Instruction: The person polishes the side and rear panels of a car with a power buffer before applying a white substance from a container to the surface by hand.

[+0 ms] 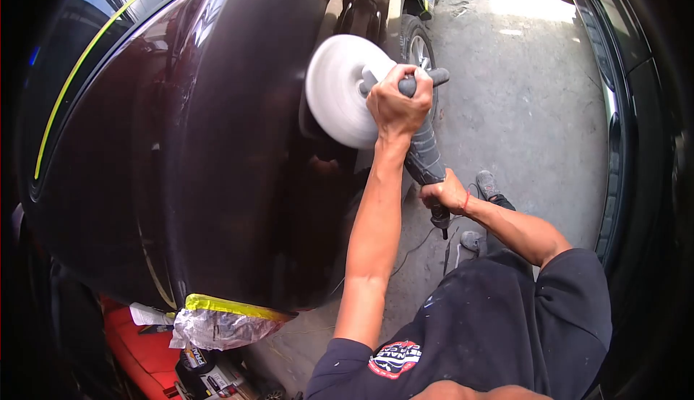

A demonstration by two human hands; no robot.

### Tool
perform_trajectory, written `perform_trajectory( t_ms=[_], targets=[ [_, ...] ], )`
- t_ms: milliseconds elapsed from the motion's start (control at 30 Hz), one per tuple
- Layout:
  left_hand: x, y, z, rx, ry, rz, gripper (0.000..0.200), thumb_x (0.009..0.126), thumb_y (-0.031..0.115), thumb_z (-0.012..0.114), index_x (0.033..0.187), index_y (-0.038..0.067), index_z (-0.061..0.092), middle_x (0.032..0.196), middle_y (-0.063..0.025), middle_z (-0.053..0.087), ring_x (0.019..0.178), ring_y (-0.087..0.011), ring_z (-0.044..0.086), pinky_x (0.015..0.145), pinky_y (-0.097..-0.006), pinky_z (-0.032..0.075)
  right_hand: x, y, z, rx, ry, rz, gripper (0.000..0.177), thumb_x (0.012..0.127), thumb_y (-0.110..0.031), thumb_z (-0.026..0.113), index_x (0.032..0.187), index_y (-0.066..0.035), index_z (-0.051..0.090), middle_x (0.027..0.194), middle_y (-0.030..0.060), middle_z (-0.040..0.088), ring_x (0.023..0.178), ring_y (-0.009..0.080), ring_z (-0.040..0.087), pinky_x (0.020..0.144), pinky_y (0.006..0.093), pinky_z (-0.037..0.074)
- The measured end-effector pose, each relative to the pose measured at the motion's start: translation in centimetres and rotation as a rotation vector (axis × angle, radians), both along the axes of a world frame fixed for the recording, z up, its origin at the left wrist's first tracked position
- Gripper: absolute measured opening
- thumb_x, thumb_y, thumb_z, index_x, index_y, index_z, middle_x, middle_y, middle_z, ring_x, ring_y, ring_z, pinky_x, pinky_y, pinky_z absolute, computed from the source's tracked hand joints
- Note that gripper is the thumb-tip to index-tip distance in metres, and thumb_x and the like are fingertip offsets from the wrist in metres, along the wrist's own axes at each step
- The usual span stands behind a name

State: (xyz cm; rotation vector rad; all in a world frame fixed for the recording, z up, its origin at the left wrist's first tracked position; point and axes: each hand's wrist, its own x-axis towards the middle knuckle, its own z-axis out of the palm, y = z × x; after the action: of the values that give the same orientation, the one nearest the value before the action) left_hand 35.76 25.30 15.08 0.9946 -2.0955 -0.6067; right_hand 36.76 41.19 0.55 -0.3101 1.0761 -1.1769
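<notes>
A car polisher (425, 155) with a round white pad (340, 92) is held in both hands. The pad's face is smeared as if spinning, and it lies against the side of a glossy dark car body (238, 147). My left hand (400, 105) is closed around the front handle, whose dark end (438, 77) sticks out to the right. Lower down, my right hand (447, 192) wraps the rear grip, with a red string on its wrist. The cord end (440, 220) hangs below that hand. How firmly the pad presses cannot be seen.
Yellow tape and plastic film (225, 322) cover a lamp area at the car's lower corner. A car wheel (417, 47) stands beyond the pad. Another dark vehicle (643, 147) lines the right side. A black machine (210, 376) and red object (137, 342) sit lower left. A cable crosses the concrete floor (520, 125).
</notes>
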Motion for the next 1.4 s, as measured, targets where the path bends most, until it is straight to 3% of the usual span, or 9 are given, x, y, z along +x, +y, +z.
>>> perform_trajectory(
  t_ms=[133,267,400,533,600,667,900,1333,1400],
  targets=[
    [-0.2,-0.3,-0.2,0.062,-0.015,0.011,0.021,0.084,0.021,0.067,0.084,0.002,0.075,0.073,-0.0167,0.071,0.069,-0.0297,0.072,0.07,-0.0358,0.055,0.0,-0.3,-0.1,-0.012,-0.037,-0.003,0.013,0.07,-0.007,0.076,0.072,0.002,0.066,0.065,0.0093,0.066,0.056,0.0178,0.063,0.054,0.033,0.05],
    [5.5,4.8,-1.0,-0.279,0.052,0.011,0.009,0.082,0.009,0.069,0.085,0.001,0.073,0.079,-0.014,0.073,0.073,-0.0324,0.069,0.07,-0.0395,0.054,2.1,4.1,-2.3,-0.101,0.159,0.172,0.02,0.066,-0.009,0.081,0.075,0.003,0.067,0.069,0.0058,0.068,0.06,0.0132,0.061,0.058,0.0314,0.05],
    [13.4,13.5,0.9,-0.418,0.004,0.069,0.008,0.077,-0.001,0.067,0.085,-0.002,0.069,0.077,-0.0138,0.07,0.065,-0.0315,0.066,0.065,-0.0403,0.051,5.5,9.7,-1.8,-0.264,0.188,0.372,0.031,0.063,-0.011,0.084,0.087,0.002,0.068,0.078,0.0046,0.071,0.072,0.012,0.063,0.068,0.0314,0.053],
    [19.7,22.3,2.5,-0.437,-0.178,0.295,0.013,0.08,0.005,0.062,0.087,-0.004,0.067,0.074,-0.0128,0.068,0.059,-0.0299,0.062,0.061,-0.0403,0.048,7.9,13.4,-2.0,-0.271,0.106,0.772,0.039,0.065,-0.011,0.083,0.099,0.001,0.069,0.087,0.0085,0.073,0.08,0.0172,0.069,0.076,0.0346,0.055],
    [20.5,24.2,3.4,-0.434,-0.204,0.406,0.015,0.081,0.009,0.062,0.089,0.0,0.07,0.066,-0.0075,0.062,0.054,-0.0257,0.058,0.057,-0.0387,0.044,8.2,14.2,-1.6,-0.382,0.137,0.881,0.044,0.066,-0.015,0.081,0.105,-0.001,0.068,0.096,0.0125,0.075,0.093,0.0226,0.07,0.085,0.0367,0.054],
    [20.4,24.3,3.3,-0.46,-0.187,0.414,0.014,0.082,0.009,0.06,0.09,-0.001,0.068,0.065,-0.0074,0.06,0.053,-0.0261,0.057,0.056,-0.0391,0.043,7.8,14.1,-1.3,-0.364,0.162,0.854,0.046,0.065,-0.016,0.081,0.106,-0.001,0.068,0.097,0.0135,0.075,0.093,0.0236,0.071,0.085,0.0373,0.054],
    [14.6,17.6,1.1,-0.416,-0.038,0.264,0.015,0.083,0.007,0.058,0.088,-0.004,0.066,0.071,-0.0143,0.064,0.061,-0.0301,0.059,0.06,-0.0399,0.048,1.0,9.4,-1.8,-0.319,0.347,0.638,0.052,0.063,-0.017,0.08,0.11,0.0,0.067,0.1,0.0147,0.075,0.095,0.0269,0.072,0.087,0.0388,0.054],
    [-5.8,-1.7,-0.6,-0.471,-0.006,0.061,0.014,0.079,0.002,0.059,0.09,-0.005,0.064,0.068,-0.012,0.063,0.054,-0.0255,0.057,0.055,-0.0365,0.043,-17.5,-7.6,-5.1,-0.354,0.291,0.532,0.051,0.061,-0.014,0.082,0.108,0.001,0.067,0.098,0.0143,0.074,0.091,0.024,0.071,0.086,0.0367,0.055],
    [-8.8,-5.2,-1.6,-0.467,0.043,0.022,0.012,0.077,0.001,0.061,0.087,-0.003,0.066,0.07,-0.01,0.066,0.054,-0.0233,0.058,0.056,-0.0351,0.044,-20.1,-10.2,-4.4,-0.242,0.305,0.485,0.047,0.062,-0.013,0.084,0.104,0.001,0.068,0.096,0.0128,0.074,0.089,0.0222,0.07,0.085,0.0357,0.055]
  ],
)
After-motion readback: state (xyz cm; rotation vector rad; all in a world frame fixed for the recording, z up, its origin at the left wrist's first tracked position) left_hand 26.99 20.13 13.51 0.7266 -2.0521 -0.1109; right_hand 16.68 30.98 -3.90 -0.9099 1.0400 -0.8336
